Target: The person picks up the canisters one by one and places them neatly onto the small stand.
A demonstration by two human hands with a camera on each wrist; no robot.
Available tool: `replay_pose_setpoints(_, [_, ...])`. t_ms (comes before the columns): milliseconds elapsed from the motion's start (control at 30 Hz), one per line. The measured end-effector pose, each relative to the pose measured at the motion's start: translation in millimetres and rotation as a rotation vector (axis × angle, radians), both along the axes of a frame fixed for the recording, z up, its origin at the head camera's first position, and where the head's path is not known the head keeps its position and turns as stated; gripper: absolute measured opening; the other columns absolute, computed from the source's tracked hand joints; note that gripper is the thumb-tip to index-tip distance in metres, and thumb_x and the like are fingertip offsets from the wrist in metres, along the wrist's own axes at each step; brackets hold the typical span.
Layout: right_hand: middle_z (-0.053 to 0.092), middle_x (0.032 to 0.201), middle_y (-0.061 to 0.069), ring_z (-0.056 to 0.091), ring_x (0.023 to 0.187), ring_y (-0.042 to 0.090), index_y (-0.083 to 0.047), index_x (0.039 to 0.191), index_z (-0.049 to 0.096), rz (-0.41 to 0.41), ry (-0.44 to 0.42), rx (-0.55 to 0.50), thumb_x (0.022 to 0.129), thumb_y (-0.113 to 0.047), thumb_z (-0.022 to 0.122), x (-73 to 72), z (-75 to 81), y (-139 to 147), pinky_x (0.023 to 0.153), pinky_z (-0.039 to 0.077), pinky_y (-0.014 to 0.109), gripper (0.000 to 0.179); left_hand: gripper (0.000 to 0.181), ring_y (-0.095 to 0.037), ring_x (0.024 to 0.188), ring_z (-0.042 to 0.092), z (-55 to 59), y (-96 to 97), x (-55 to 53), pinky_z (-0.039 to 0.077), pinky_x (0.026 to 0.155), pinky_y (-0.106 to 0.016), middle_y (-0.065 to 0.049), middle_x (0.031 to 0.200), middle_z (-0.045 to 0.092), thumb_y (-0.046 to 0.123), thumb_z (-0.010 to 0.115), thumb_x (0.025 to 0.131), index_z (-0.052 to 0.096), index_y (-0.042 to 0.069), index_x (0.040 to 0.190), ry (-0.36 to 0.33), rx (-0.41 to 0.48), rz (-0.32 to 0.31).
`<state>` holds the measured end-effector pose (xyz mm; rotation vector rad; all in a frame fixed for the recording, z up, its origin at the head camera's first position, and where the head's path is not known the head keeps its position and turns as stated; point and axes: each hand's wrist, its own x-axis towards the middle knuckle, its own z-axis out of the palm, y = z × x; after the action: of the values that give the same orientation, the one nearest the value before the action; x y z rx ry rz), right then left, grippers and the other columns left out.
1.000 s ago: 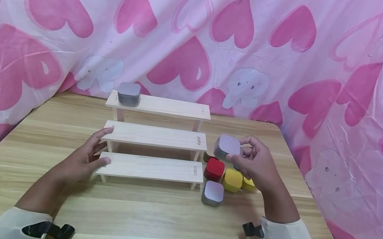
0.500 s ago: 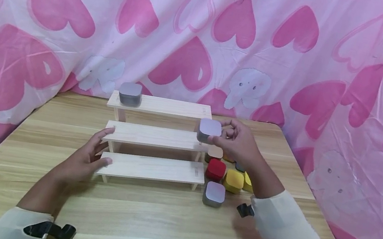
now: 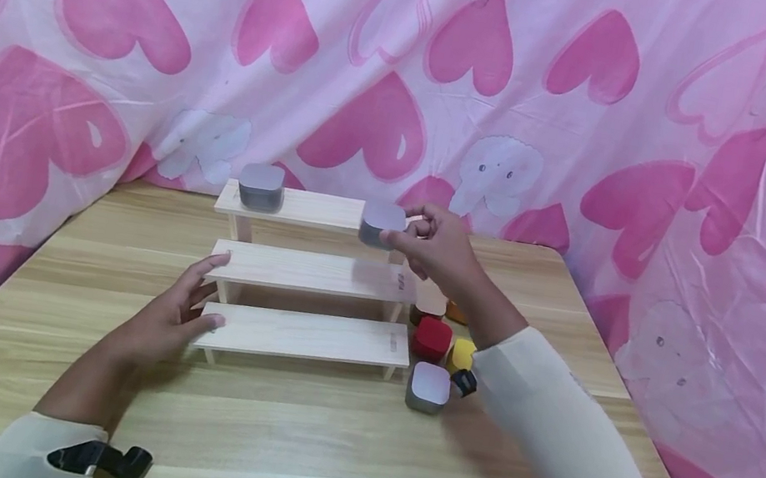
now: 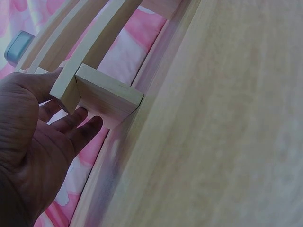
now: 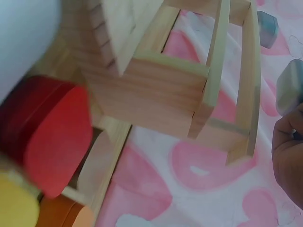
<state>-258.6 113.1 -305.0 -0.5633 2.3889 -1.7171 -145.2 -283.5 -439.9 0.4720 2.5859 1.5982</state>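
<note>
My right hand (image 3: pixel 444 248) pinches a small grey rounded-square tin (image 3: pixel 380 218) between thumb and fingers. The tin is close over the right part of the top shelf (image 3: pixel 319 211) of a three-step wooden rack (image 3: pixel 302 269). A second grey tin (image 3: pixel 260 186) stands at that shelf's left end. With my left hand (image 3: pixel 164 321) I hold the rack's left side. Its thumb lies on the lowest shelf (image 3: pixel 306 336) and its index finger reaches the middle one. In the left wrist view, the other fingers curl by the end leg (image 4: pixel 108 92).
To the right of the rack several tins stand on the table (image 3: pixel 258 438): a red tin (image 3: pixel 432 339), a yellow tin (image 3: pixel 461 355), a grey tin (image 3: pixel 429 387) and an orange tin (image 3: pixel 456 312). My right forearm partly covers this group. A pink heart-print cloth (image 3: pixel 364 126) hangs behind.
My right hand has carried the grey tin leftward and away from me, from above the loose tins to the top shelf. The left hand keeps its place on the rack.
</note>
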Motion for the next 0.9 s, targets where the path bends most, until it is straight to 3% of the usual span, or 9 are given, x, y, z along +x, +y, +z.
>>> replay_pose_setpoints(267, [0.062, 0.077, 0.004, 0.046, 0.053, 0.013, -0.007, 0.13, 0.065, 0.087, 0.005, -0.027, 0.097, -0.02, 0.081, -15.0, 0.1, -33, 0.048, 0.041, 0.024, 0.039, 0.096, -0.055, 0.164, 0.026, -0.5, -0.7, 0.9, 0.045, 0.111, -0.014, -0.019, 0.184, 0.013, 0.01, 0.069, 0.108, 0.008, 0.04, 0.175, -0.017, 0.005, 0.002])
replay_pose_setpoints(367, [0.062, 0.077, 0.004, 0.045, 0.054, 0.013, -0.008, 0.129, 0.067, 0.091, 0.018, -0.012, 0.097, -0.023, 0.081, -19.4, 1.3, -42, 0.048, 0.039, 0.023, 0.038, 0.096, -0.055, 0.164, 0.027, 0.4, -0.4, 1.0, 0.047, 0.12, -0.037, -0.017, 0.184, 0.012, 0.011, 0.069, 0.108, 0.007, 0.041, 0.175, -0.015, -0.007, 0.005])
replay_pose_setpoints(500, [0.062, 0.082, 0.007, 0.044, 0.055, 0.013, -0.009, 0.129, 0.068, 0.086, 0.028, 0.026, 0.097, -0.026, 0.08, -24.4, 4.8, -53, 0.048, 0.037, 0.024, 0.038, 0.096, -0.054, 0.165, 0.026, 1.6, -0.4, 1.1, 0.035, 0.122, -0.063, -0.015, 0.185, 0.01, 0.012, 0.069, 0.108, 0.006, 0.042, 0.175, -0.017, -0.017, 0.006])
replay_pose_setpoints(900, [0.055, 0.077, 0.0, 0.039, 0.052, 0.012, -0.009, 0.132, 0.067, 0.052, 0.082, 0.123, 0.1, -0.03, 0.079, -33.7, 8.0, -72, 0.048, 0.034, 0.025, 0.04, 0.096, -0.054, 0.165, 0.025, 2.7, -0.7, 0.3, 0.034, 0.122, -0.064, -0.013, 0.186, 0.008, 0.01, 0.068, 0.108, 0.007, 0.041, 0.175, -0.009, -0.017, 0.005])
